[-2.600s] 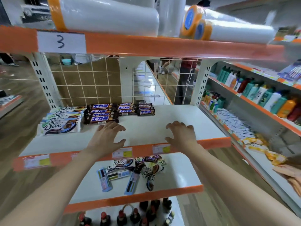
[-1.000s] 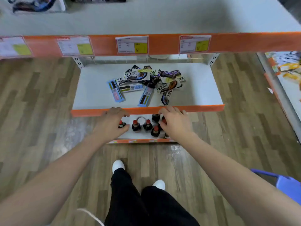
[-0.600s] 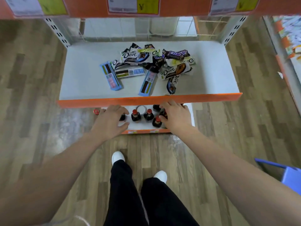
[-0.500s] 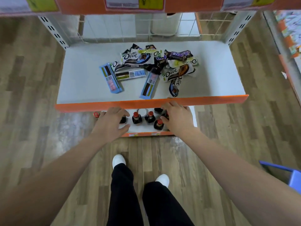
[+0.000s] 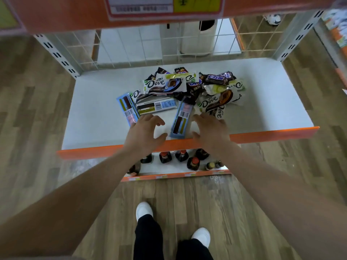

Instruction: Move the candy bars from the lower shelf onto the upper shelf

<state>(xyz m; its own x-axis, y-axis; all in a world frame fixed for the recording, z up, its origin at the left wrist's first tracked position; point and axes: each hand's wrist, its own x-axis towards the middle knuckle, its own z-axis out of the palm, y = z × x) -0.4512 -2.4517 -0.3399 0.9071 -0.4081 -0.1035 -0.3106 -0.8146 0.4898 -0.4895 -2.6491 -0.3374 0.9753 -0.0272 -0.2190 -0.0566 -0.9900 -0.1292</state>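
Note:
A loose heap of candy bars [image 5: 185, 91] lies mid-way along the white lower shelf [image 5: 93, 117]: white Dove wrappers, dark Snickers-type bars and blue flat bars. One blue bar [image 5: 181, 120] points toward the shelf's orange front lip, between my hands. My left hand [image 5: 144, 133] hovers over the shelf front with fingers spread and relaxed, beside another blue bar [image 5: 127, 109]. My right hand [image 5: 211, 131] is spread just right of the blue bar, near a Dove bar [image 5: 212, 104]. Neither hand holds anything. The upper shelf's orange edge [image 5: 75, 12] fills the top of the view.
Dark bottles [image 5: 165, 156] with red caps stand on the bottom shelf below my wrists. A wire grid [image 5: 187, 44] backs the lower shelf, with grey slotted uprights at both sides. My legs and white shoes stand on wood-pattern floor.
Both hands have risen from below the orange lip of the lower shelf to over its front edge, next to the candy. The view has dropped lower and closer to the shelf.

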